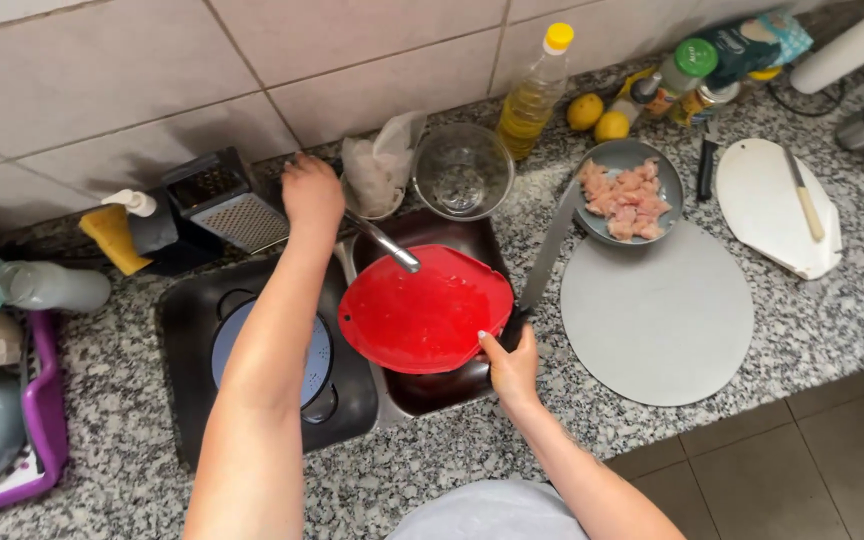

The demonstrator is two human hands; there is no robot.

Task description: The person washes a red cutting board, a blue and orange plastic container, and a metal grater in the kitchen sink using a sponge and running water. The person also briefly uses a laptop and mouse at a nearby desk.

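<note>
The speckled granite bench (652, 420) runs under a tiled wall, and sunk into it near the front edge is a double steel sink (192, 320). Over its right-hand bowl the person holds a red plastic cutting board (422, 318), tipped under the tap spout (384, 243). The right hand (512, 370) has its fingers clenched round the board's edge and the dark handle of a large kitchen knife (544, 262) together, with the blade slanting up over the bench. That double grip looks to me the main hazard: once wet, board or knife could slip, and the blade points towards the grey plate of raw chicken pieces (628, 190) just beside it. The left hand (312, 195) reaches to the back edge of the sink, fingers curled over something at the tap's base; what it grips I cannot tell. Water striking the tilted board might splash the round grey board (662, 320) and the chicken. Smaller still, the glass bowl (462, 172) and box grater (227, 205) stand close to that reaching arm and could be knocked.
</note>
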